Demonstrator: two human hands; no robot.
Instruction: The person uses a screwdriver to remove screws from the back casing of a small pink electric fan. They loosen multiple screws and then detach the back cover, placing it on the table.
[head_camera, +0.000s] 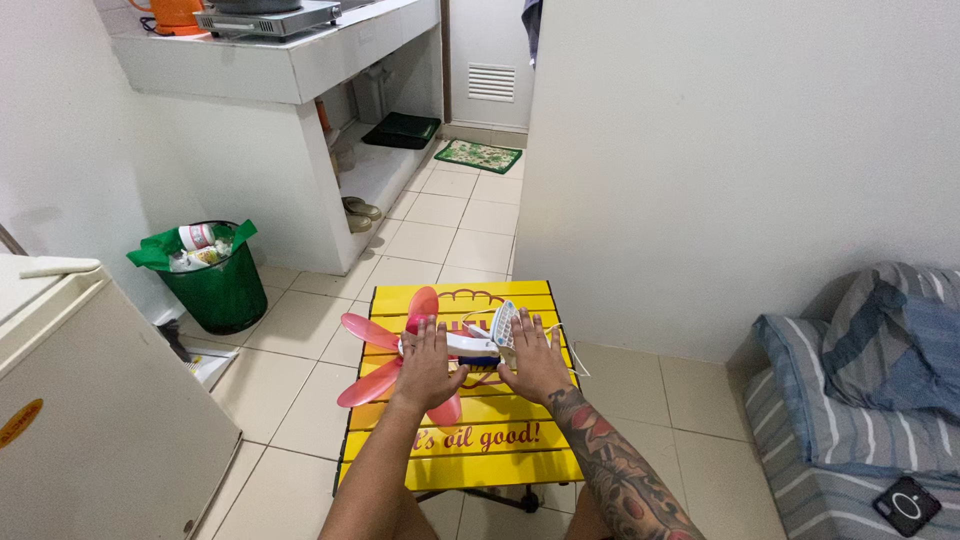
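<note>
Both hands lie on a small fan that sits on a low yellow slatted table (480, 450), about at its middle and toward the far half. The left hand (428, 365) is spread flat, fingers straight and a little apart, pressing down over the hub where the pink blades (368, 332) fan out — one blade points up, two stick out past the table's left edge, another peeks from under the wrist. The right hand (533, 358) is likewise open and flat, palm down, resting on the white and dark-blue body of the fan (472, 346), with its fingertips touching the pale grille piece (503, 322) that stands tilted just behind them. Neither hand is closed around anything; they only rest on top. A thin white cord (574, 358) loops off the table's right side. The right forearm is covered in tattoos. To the left, well apart from the table, stands a green waste bin (222, 292) lined with a green bag and stuffed with rubbish, and nearer the camera a cream-coloured fridge (90, 420) fills the corner. Beyond the bin a tiled counter (270, 60) carries a metal stove and an orange kettle. A small green patterned mat (478, 155) lies at the far door. On the right — against the white wall — there is bedding in grey and blue stripes (850, 400).
</note>
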